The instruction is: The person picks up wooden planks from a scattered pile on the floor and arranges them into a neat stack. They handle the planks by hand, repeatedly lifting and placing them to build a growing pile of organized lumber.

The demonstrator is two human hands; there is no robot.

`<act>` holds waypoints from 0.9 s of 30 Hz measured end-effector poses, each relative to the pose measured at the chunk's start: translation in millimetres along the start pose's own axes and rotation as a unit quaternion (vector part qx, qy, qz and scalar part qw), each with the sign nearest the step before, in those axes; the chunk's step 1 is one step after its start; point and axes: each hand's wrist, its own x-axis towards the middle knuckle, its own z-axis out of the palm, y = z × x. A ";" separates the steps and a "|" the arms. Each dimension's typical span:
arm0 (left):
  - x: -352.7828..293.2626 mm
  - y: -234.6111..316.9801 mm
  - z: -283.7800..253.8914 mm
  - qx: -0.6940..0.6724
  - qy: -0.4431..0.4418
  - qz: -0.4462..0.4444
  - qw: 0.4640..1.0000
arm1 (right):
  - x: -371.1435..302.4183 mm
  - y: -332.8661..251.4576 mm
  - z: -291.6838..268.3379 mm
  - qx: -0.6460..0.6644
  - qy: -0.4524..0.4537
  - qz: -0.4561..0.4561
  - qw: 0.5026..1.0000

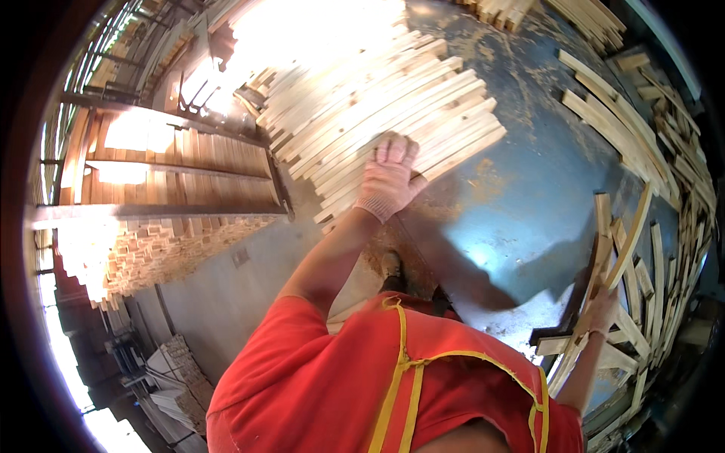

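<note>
Row of pale wooden strips (423,113): placed in the upper centre of the frame; strips laid side by side on a slant, right-hand ends left uneven over a blue-grey surface (529,181).
Left hand (389,175): placed just above the frame's centre, palm down on the lower strips of the row; a ribbed band (371,208) was seen at the wrist.
Left fingers: held close together and slightly bent, with the thumb set apart from them; nothing was pinched.
Right hand (601,311): placed at lower right, touching the lower end of a curved pale strip (633,234), which was slanted up and to the right.
Right fingers: blurred and partly hidden; whether they were closed around the strip could not be told.
Loose strips (655,302): heaped at odd angles along the right edge, beside the right hand.
Long bowed strips (615,121): laid at upper right, near the heap.
Sawdust (487,181): scattered over the surface, right of the row.
Rack of reddish-brown boards (204,189): placed at left; strips (189,249) were stacked below it, ends shown.
Grey floor (226,302): seen at lower left of centre.
Clothing: a red garment (302,370) with yellow bands (402,340) was worn, lower centre; one shoe (391,264) was shown above it.
</note>
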 end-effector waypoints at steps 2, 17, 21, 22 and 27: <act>-23.0 -50.6 26.8 0.031 0.138 -0.070 0.987 | -42.0 -90.0 8.1 0.220 0.024 0.066 0.973; -122.8 -181.6 33.9 -0.747 -0.032 -0.410 0.522 | -72.0 -457.5 127.4 0.475 -0.243 0.024 0.845; -126.3 -156.5 2.1 -0.574 -0.242 -0.184 0.760 | -45.7 -417.4 132.0 0.395 -0.207 0.022 0.895; -110.6 -146.6 -7.4 -0.521 -0.261 -0.188 0.791 | -42.7 -414.8 126.8 0.381 -0.226 0.020 0.896; 26.2 -118.7 -16.0 -0.362 -0.230 -0.158 0.889 | 2.2 -403.1 118.1 0.335 -0.284 -0.015 0.898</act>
